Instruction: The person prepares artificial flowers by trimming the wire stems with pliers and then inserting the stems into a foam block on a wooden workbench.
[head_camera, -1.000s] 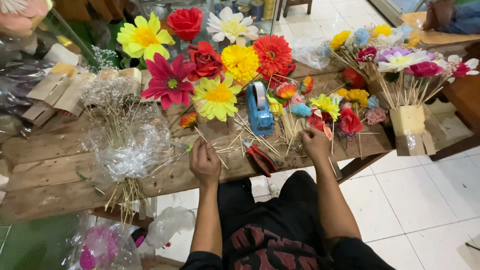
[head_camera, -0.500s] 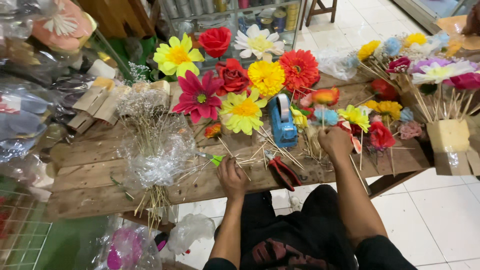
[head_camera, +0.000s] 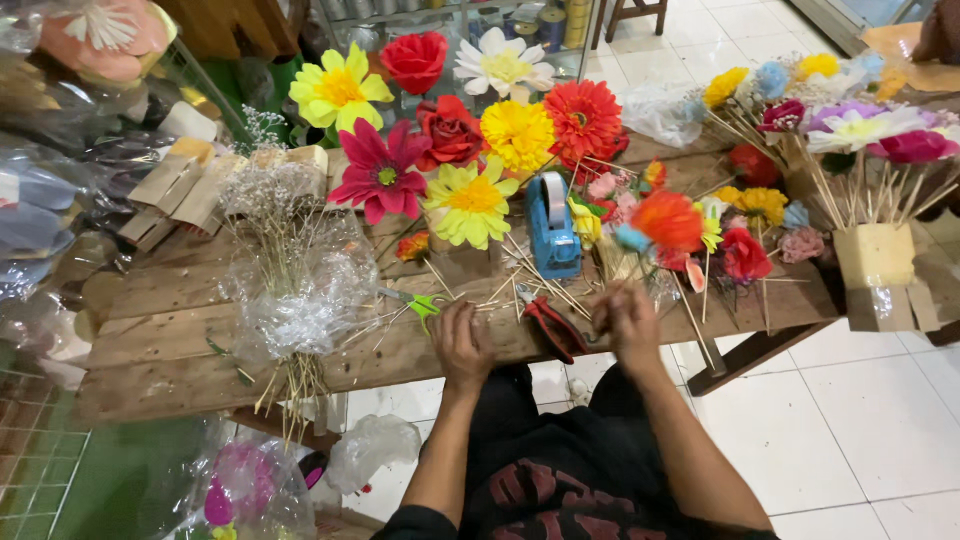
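My right hand (head_camera: 628, 320) is closed around a thin wooden stick topped by a blurred orange paper flower (head_camera: 668, 220), held just above a pile of small paper flowers (head_camera: 745, 250). My left hand (head_camera: 462, 340) rests knuckles-up at the near edge of the wooden table (head_camera: 170, 330), its fingers curled over loose wooden sticks (head_camera: 500, 285). I cannot tell whether it grips any of them. Green-handled scissors (head_camera: 425, 303) lie just left of it. Red-handled cutters (head_camera: 548, 322) lie between my two hands.
A blue tape dispenser (head_camera: 552, 225) stands behind the cutters. Large paper flowers (head_camera: 470, 200) fill the table's back. A wrapped bundle of dried sprigs (head_camera: 295, 290) lies at left. A foam block (head_camera: 875, 265) stuck with flowers on sticks stands at right, above a white tiled floor (head_camera: 860, 430).
My right hand has drawn back toward the table's edge and lifted the orange flower on its stick out of the pile. My left hand has barely moved. The camera view shifted left.
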